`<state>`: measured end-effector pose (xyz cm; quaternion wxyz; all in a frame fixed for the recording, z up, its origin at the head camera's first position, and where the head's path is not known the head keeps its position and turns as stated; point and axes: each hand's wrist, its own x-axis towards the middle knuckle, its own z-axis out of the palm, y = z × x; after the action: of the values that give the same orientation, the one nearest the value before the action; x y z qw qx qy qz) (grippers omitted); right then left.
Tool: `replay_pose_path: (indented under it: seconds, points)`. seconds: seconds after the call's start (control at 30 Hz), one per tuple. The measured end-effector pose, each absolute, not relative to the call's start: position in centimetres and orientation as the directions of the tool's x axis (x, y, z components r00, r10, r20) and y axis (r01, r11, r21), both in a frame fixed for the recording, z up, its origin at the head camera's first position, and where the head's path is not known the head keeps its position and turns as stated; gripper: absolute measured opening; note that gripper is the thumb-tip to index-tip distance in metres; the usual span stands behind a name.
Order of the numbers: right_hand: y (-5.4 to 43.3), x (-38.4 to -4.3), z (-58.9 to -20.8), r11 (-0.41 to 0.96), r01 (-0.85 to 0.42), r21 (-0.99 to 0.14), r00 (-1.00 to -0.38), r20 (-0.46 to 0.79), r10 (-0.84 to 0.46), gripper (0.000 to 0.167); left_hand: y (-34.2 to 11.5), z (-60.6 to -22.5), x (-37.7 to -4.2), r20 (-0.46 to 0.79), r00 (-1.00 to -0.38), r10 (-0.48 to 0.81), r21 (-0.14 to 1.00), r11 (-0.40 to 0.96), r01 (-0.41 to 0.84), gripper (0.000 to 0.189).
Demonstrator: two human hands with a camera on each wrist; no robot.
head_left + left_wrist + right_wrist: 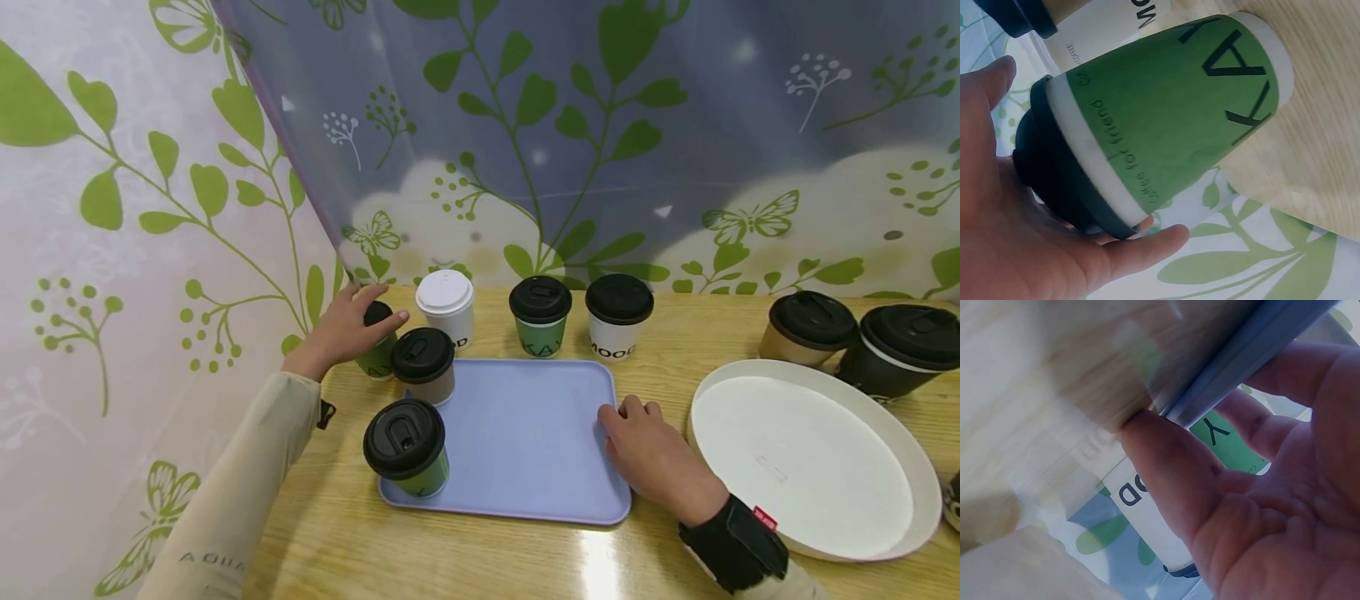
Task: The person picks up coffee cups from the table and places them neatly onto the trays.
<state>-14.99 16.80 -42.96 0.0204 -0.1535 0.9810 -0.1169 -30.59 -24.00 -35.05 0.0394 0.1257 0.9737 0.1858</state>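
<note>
At the back left, my left hand [342, 330] is spread around the black lid of a green paper cup [1166, 112]. The left wrist view shows that cup on the wooden table, fingers and thumb loosely extended about its lid. My right hand [654, 454] pinches the right rim of a lilac rectangular tray [525, 442], thumb and fingers on either side of the edge. A green cup with a black lid [405, 442] stands in the tray's front left corner. Behind it, a brown cup with a black lid [423, 358] stands at the tray's back left corner.
Behind the tray stand a white cup with a white lid [447, 308], a green cup [540, 325] and a white cup with a black lid [617, 321]. A round white tray [810, 467] lies right, with a tan cup [806, 329] and black cup [896, 350] behind it.
</note>
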Motion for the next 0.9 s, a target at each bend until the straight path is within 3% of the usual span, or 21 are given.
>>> replay_pose_path:
  seconds: [0.4, 0.9]
  points:
    - [16.74, -14.9, -42.89, 0.926, -0.296, -0.233, -0.953, -0.001, -0.304, 0.024, -24.52, -35.87, -30.81, -0.024, -0.959, 0.282, 0.391, 0.886, 0.25, 0.072]
    - [16.68, -14.98, -42.98, 0.931, -0.283, -0.23, -0.955, -0.025, -0.296, 0.025, -24.56, -36.09, -30.77, -0.002, -0.961, 0.277, 0.403, 0.88, 0.252, 0.067]
